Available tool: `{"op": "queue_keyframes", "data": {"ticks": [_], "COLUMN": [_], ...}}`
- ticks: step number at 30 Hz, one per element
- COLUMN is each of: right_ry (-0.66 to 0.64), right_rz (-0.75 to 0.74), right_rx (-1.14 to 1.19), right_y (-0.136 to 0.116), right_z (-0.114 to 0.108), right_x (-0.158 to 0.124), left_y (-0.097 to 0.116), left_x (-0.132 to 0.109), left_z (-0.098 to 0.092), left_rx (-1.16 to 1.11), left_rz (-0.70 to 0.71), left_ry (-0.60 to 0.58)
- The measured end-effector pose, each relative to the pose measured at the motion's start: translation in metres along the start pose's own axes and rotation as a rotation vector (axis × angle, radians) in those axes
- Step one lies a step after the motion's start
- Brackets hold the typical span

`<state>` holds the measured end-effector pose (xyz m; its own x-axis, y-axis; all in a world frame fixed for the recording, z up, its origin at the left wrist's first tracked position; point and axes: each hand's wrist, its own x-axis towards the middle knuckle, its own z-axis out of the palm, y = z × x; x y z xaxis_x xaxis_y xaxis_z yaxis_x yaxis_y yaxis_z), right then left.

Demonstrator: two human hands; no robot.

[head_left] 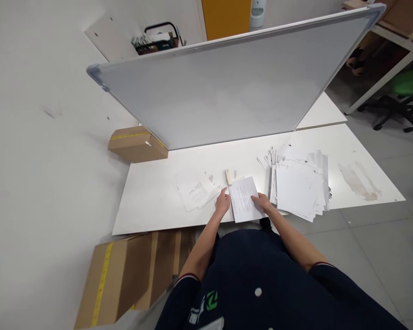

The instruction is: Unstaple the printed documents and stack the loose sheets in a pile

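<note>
My right hand [261, 202] grips the lower right side of a printed paper sheet [242, 197], with the thumb on top and the fingers underneath. Whether it is one sheet or several I cannot tell. At the sheet's left edge is my left hand [222, 201], its fingers curled in and the index finger pointing forward; what it pinches, if anything, is too small to make out. A small cream-coloured oblong object [228, 176] lies just beyond the sheet's top left corner. Loose printed sheets [197, 192] are spread on the table to the left.
A thick, uneven stack of papers [298, 185] sits to the right on the white table [147, 197]. Behind stands a large whiteboard [227, 91]. One cardboard box [137, 145] is at the back left, and open boxes [115, 279] stand below the front left edge.
</note>
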<state>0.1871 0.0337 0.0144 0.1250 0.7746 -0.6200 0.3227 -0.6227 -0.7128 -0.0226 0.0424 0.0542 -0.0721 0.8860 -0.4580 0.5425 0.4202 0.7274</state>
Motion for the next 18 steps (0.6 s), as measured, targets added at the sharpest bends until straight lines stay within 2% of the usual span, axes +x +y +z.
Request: {"op": "queue_keyframes", "data": {"ticks": [6,11,15,18], "right_ry": [0.015,0.016,0.045,0.091], "right_rz": [0.014,0.008,-0.025,-0.074], "right_rx": [-0.021,-0.060,-0.131,-0.192], "right_y": [0.000,-0.005,-0.013,-0.022], "right_z": [-0.001,-0.001,-0.003,-0.015], "right_x": [0.001,-0.003,-0.011,-0.025], "left_y": [0.005,-0.003,-0.005,-0.014], "left_x": [0.016,0.023,0.017,0.004], "left_z": [0.001,0.004,0.007,0.007], "left_rx": [0.261,0.221,0.233,0.321], "left_rz": [0.061,0.088,0.115,0.246], "left_ry": [-0.004,0.027,0.041,0.084]}}
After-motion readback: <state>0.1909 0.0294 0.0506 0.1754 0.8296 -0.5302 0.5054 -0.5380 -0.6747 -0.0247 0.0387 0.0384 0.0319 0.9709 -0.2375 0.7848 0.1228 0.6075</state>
